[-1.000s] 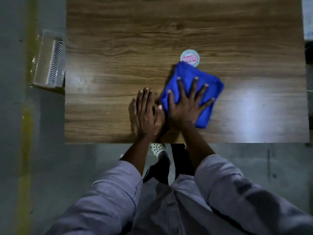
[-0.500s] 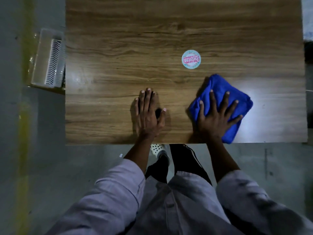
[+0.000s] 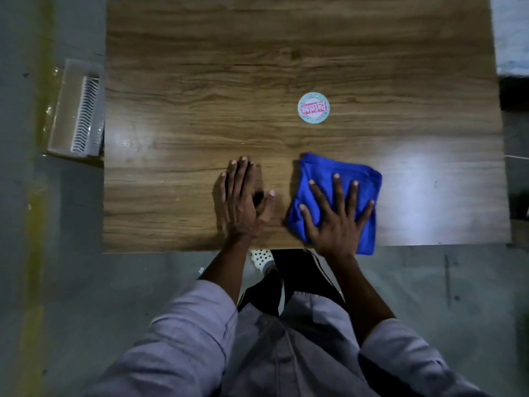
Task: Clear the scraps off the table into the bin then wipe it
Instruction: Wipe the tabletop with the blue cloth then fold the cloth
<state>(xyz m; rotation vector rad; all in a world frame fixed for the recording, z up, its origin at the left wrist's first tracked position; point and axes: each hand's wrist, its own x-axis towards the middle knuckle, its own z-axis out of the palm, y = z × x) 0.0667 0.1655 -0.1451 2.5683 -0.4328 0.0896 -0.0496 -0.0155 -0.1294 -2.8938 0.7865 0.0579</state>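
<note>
**Head view: two flat hands on a wooden table, one on a folded cloth**

Head view, looking straight down. A wood-grain table (image 3: 200,81) fills the upper half of the field. The right hand (image 3: 337,222) lies palm down on a folded blue cloth (image 3: 329,170), with its fingers straight and spread wide. It presses the cloth against the tabletop and does not curl round it. The cloth sits in the near part of the table, right of centre, and its near side reaches the table's near edge. The left hand (image 3: 240,204) rests palm down on bare wood just beside the cloth without touching it. Its fingers are straight and close together, its thumb is angled out toward the cloth, and it holds nothing. A round sticker (image 3: 313,108) with a pale blue rim and pink lettering lies flat on the tabletop beyond the cloth and apart from it. The print is too small to read.

A clear plastic container (image 3: 65,110) sits against the table's left edge, with a white ribbed insert (image 3: 86,116) inside it. It lies on a grey floor (image 3: 86,282) that carries a worn yellow stripe (image 3: 37,196). Pale grey sleeves (image 3: 183,339) cover both forearms. A white shoe with dark dots (image 3: 260,257) shows below the near table edge, between the two arms
</note>
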